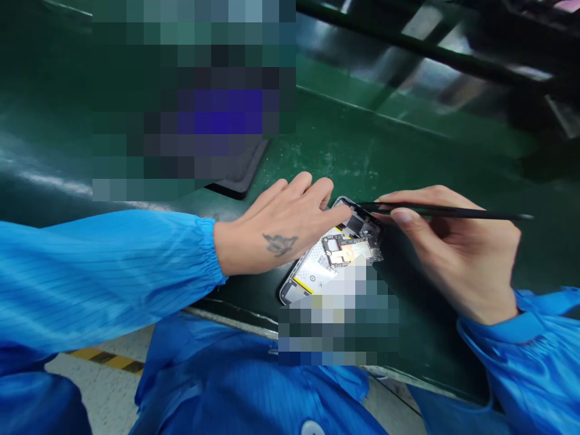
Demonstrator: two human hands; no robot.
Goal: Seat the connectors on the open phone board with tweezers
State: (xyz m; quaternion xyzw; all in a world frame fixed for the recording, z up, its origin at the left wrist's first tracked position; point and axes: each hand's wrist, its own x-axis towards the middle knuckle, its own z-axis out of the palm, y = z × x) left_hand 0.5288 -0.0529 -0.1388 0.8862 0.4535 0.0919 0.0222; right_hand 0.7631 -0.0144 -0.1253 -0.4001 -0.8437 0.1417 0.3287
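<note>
An opened phone lies on the green work surface, its circuit board and a yellow-edged part exposed. My left hand rests on the phone's left edge, fingers curled over its top corner, holding it down. My right hand pinches a thin black rod-like tool that lies nearly level, its tip at the phone's upper end. Both arms wear blue sleeves. Part of the phone's lower half is blurred out.
A dark flat tray or mat lies behind my left hand. A dark rail crosses the back. The near table edge runs just below the phone; floor with a yellow-black stripe shows beneath.
</note>
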